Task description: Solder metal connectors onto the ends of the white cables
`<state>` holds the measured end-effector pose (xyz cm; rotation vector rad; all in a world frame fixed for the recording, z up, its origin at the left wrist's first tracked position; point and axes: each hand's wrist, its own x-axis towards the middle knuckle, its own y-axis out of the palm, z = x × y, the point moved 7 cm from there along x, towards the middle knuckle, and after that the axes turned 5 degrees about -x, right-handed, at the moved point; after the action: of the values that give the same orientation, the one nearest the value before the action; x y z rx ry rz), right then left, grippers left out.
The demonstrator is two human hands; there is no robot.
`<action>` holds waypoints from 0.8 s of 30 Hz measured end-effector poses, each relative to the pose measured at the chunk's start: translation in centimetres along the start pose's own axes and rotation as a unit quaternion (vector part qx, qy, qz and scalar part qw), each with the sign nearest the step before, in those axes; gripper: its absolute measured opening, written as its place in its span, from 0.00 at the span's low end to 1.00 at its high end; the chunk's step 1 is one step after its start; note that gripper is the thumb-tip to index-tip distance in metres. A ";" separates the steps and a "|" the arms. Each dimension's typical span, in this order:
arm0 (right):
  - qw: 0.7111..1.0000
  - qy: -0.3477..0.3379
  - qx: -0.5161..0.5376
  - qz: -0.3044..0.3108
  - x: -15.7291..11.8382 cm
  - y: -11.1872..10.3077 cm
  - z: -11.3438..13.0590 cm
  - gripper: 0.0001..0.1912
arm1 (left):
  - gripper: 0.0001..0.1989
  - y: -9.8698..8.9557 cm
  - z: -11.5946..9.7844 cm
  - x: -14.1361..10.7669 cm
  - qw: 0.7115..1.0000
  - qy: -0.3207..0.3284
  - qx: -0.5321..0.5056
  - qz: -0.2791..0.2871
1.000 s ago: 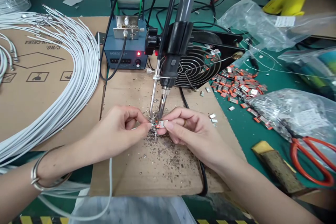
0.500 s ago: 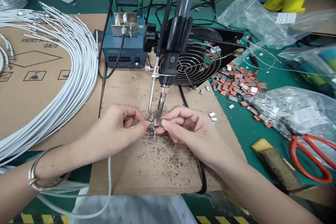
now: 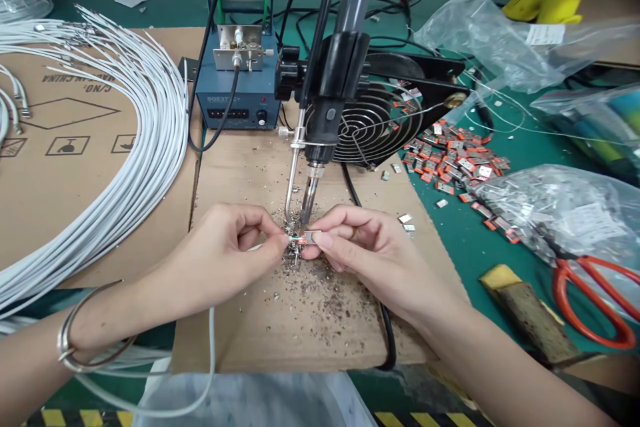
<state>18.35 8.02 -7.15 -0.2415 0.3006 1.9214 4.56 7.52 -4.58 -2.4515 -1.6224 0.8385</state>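
Note:
Between finger and thumb, my left hand (image 3: 247, 240) pinches the end of a white cable (image 3: 212, 340), which hangs down below the wrist. My right hand (image 3: 357, 240) is closed on a small orange and silver connector (image 3: 311, 237). The cable's end meets the connector's left side. Just above them is the tip of the soldering iron (image 3: 309, 197), with a thin metal feed tube (image 3: 291, 187) at its left. Grey solder bits lie on the cardboard (image 3: 240, 333) under both hands.
A blue solder feeder (image 3: 237, 97) and a black fan (image 3: 380, 123) stand behind. White cables (image 3: 150, 167) curve at the left. Orange connectors (image 3: 450, 153), a plastic bag (image 3: 570, 207) and red-handled scissors (image 3: 590, 300) lie at the right.
Both hands have moved slightly down and to the right with the cable end and connector. More of the connector's flat face shows now, a little clear of the iron's tip.

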 end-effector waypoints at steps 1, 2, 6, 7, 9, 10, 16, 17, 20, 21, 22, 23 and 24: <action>1.000 -0.003 0.001 0.001 0.0 0.0 0.0 0.07 | 0.08 0.0 0.0 0.0 1.000 0.001 -0.001 -0.001; 1.000 -0.006 0.001 0.001 -0.1 0.0 0.0 0.07 | 0.08 0.0 0.0 0.1 1.000 0.002 -0.001 -0.002; 1.000 -0.010 -0.005 -0.006 -0.1 0.1 0.2 0.07 | 0.08 0.1 0.2 0.2 1.000 -0.005 0.003 0.001; 1.000 -0.006 -0.011 -0.010 -0.1 0.1 0.2 0.07 | 0.08 0.1 0.3 0.2 1.000 -0.008 0.008 0.002; 1.000 0.002 -0.026 -0.016 0.0 0.1 0.2 0.07 | 0.08 0.1 0.4 0.2 1.000 -0.016 0.020 0.001; 0.999 0.004 -0.031 -0.018 0.0 0.1 0.2 0.07 | 0.08 0.0 0.5 0.2 0.999 -0.019 0.026 0.001; 0.999 -0.001 -0.030 -0.012 0.0 0.1 0.2 0.07 | 0.08 0.0 0.3 0.1 0.999 -0.008 0.045 -0.001; 1.000 -0.003 -0.028 -0.011 0.0 0.1 0.2 0.07 | 0.08 0.0 0.2 0.1 0.999 -0.003 0.045 -0.001; 1.000 -0.002 -0.017 -0.006 0.0 0.0 0.3 0.07 | 0.08 0.0 -0.1 -0.1 0.999 0.009 0.046 0.000; 1.000 -0.002 -0.014 -0.005 -0.1 0.0 0.3 0.07 | 0.08 0.0 -0.2 -0.1 0.999 0.011 0.047 -0.001; 1.000 -0.002 -0.011 -0.005 -0.1 0.0 0.3 0.07 | 0.08 0.0 -0.2 -0.1 0.999 0.012 0.048 -0.001; 1.000 -0.002 -0.009 -0.006 -0.1 0.0 0.3 0.06 | 0.08 0.0 -0.2 -0.1 0.999 0.013 0.049 -0.002; 1.000 -0.002 -0.007 -0.007 -0.1 0.0 0.3 0.06 | 0.08 0.1 -0.2 -0.1 0.999 0.013 0.048 -0.002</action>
<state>18.43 8.00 -6.83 -0.2489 0.2815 1.9115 4.70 7.42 -4.34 -2.3842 -1.5395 0.8589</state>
